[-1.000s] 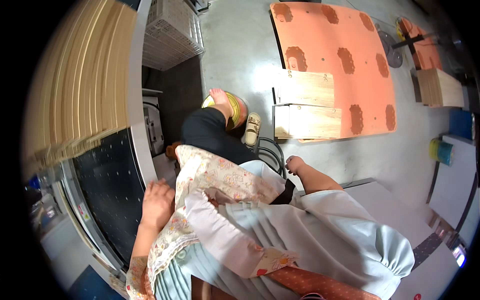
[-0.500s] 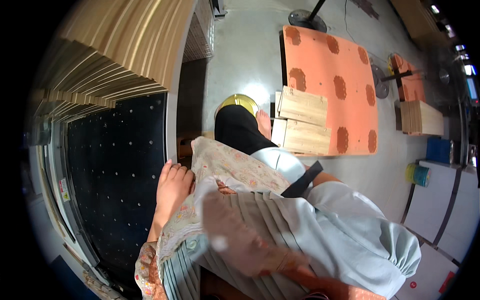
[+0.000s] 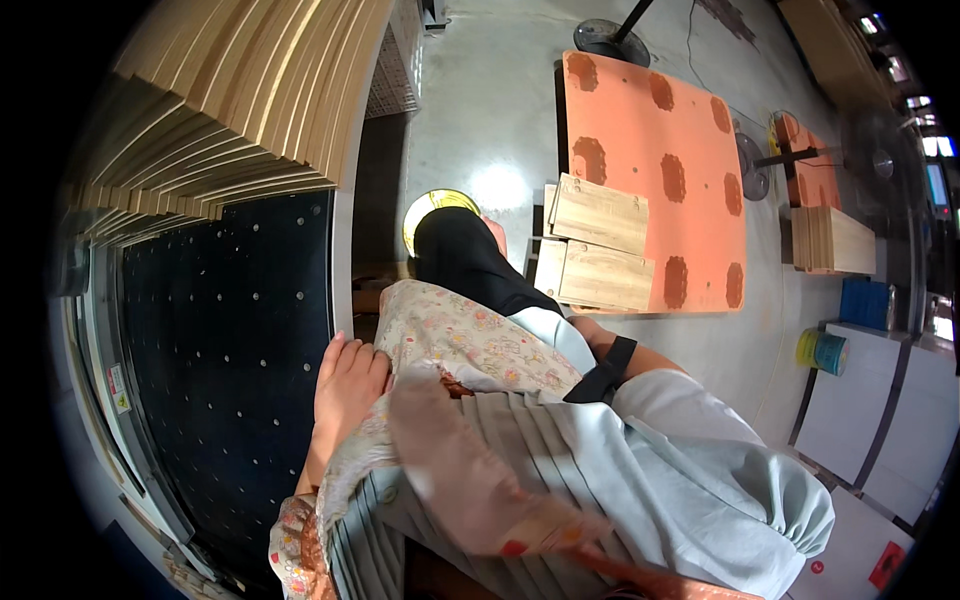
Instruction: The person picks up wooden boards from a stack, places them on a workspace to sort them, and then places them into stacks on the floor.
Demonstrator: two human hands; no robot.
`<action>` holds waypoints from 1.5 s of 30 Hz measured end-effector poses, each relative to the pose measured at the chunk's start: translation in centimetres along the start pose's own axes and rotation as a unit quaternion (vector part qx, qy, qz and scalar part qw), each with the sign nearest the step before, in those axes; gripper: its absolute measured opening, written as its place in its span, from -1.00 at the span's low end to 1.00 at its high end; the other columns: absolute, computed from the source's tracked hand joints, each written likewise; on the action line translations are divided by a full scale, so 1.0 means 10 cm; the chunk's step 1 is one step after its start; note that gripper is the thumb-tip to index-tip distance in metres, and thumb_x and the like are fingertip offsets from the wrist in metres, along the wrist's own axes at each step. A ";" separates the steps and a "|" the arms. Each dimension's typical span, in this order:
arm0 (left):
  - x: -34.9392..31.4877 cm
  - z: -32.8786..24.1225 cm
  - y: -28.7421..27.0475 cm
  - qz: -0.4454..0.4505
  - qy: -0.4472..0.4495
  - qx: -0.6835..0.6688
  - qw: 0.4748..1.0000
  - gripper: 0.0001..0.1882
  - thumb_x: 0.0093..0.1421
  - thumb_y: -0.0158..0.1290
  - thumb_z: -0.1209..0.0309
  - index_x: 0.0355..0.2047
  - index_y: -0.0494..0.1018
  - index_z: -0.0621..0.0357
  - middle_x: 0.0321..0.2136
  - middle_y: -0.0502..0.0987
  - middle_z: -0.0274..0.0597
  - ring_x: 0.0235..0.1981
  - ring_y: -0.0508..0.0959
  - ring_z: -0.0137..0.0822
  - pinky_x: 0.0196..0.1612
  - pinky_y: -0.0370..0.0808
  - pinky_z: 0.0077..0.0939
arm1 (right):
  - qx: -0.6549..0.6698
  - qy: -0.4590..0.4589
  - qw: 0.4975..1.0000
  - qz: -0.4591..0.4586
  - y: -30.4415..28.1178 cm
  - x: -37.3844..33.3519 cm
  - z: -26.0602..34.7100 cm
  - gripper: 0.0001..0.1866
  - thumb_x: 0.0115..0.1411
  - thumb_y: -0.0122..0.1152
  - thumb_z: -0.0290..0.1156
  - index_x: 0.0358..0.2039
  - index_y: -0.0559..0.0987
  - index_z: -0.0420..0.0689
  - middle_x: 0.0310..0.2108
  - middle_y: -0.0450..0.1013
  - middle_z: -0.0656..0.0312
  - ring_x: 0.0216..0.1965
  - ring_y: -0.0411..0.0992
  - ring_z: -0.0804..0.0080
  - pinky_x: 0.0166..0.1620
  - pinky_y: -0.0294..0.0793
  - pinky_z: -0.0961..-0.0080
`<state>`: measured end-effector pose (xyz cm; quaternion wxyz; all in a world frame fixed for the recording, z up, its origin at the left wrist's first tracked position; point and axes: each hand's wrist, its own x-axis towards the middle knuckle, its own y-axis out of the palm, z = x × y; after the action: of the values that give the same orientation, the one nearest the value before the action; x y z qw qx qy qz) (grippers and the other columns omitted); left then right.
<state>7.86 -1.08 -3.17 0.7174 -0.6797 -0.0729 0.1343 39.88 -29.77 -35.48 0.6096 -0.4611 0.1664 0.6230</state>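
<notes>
My left hand (image 3: 350, 385) lies with fingers stretched over the pale edge of a black work table (image 3: 235, 330) dotted with small metal studs; it holds nothing. My right hand (image 3: 588, 335) is by my lap, beyond a black band (image 3: 606, 372) around the wrist. Light grey cloth hides part of it, and its fingers do not show. A floral apron (image 3: 465, 335) covers my front, with a blurred pink cloth strip (image 3: 450, 460) hanging before it. My black-clad leg (image 3: 465, 255) reaches toward a round yellow object (image 3: 430, 212) on the floor.
Many wood-coloured boards (image 3: 250, 90) stand stacked on the table's far end. Several loose wooden panels (image 3: 605, 272) lie on an orange platform (image 3: 690, 130) to the right. Farther right are another board stack (image 3: 840, 240), a blue box (image 3: 866, 303) and a fan base (image 3: 612, 40) at the top.
The view has shifted slightly, and my foot is now more hidden behind the black trouser leg. More of my right wrist and hand shows. My left hand stays on the table edge.
</notes>
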 end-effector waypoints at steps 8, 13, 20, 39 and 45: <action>0.04 0.00 -0.04 -0.014 0.007 -0.009 1.000 -0.81 0.03 0.00 0.25 -0.38 0.45 0.04 -0.32 0.47 -0.27 -0.08 0.44 -0.29 0.26 0.10 -0.27 | -0.074 0.034 0.997 -0.004 -0.16 -0.22 0.25 -0.58 -0.09 0.15 -0.17 -0.27 0.60 -0.18 -0.25 0.51 -0.09 -0.19 0.48 -0.01 -0.14 0.46 0.27; -0.01 0.02 0.00 -0.022 0.012 0.024 0.999 -0.82 -0.03 -0.01 0.33 -0.38 0.43 0.02 -0.32 0.47 -0.29 -0.07 0.43 -0.31 0.27 0.07 -0.27 | -0.109 0.000 0.994 -0.003 -0.36 -0.22 0.38 -0.62 -0.07 0.14 -0.20 -0.28 0.61 -0.16 -0.26 0.52 -0.06 -0.21 0.48 0.01 -0.14 0.47 0.26; -0.17 0.11 0.24 -0.048 0.049 0.180 0.981 -0.87 -0.02 -0.05 0.42 -0.40 0.40 -0.08 -0.49 0.32 -0.37 -0.23 0.41 -0.39 0.31 0.05 -0.33 | -0.263 -0.002 0.961 0.090 -0.70 -0.17 1.03 -0.69 0.11 0.01 -0.43 -0.15 0.57 -0.22 -0.30 0.55 0.03 -0.28 0.53 0.18 -0.21 0.50 0.32; -0.27 0.22 0.74 -0.079 0.104 0.229 0.965 -0.87 -0.05 -0.02 0.48 -0.45 0.45 0.00 -0.56 0.25 -0.35 -0.38 0.37 -0.40 0.28 0.12 -0.34 | -0.177 -0.001 0.984 -0.002 -0.46 0.40 0.24 -0.47 -0.10 0.17 -0.13 -0.13 0.56 -0.17 -0.14 0.49 -0.08 -0.08 0.46 0.05 -0.04 0.42 0.33; -0.25 0.18 0.64 -0.101 0.058 0.118 0.986 -0.95 -0.03 -0.01 0.46 -0.54 0.43 -0.02 -0.60 0.25 -0.36 -0.41 0.39 -0.40 0.24 0.17 -0.38 | -0.167 0.017 0.986 0.003 -0.63 -0.14 1.11 -0.50 -0.06 0.15 -0.15 -0.13 0.56 -0.18 -0.14 0.49 -0.09 -0.08 0.46 0.04 -0.05 0.42 0.34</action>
<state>4.33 0.14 -9.21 0.8052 -0.5864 -0.0832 0.0294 41.25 -20.83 -26.38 0.5191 -0.5666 0.0721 0.6359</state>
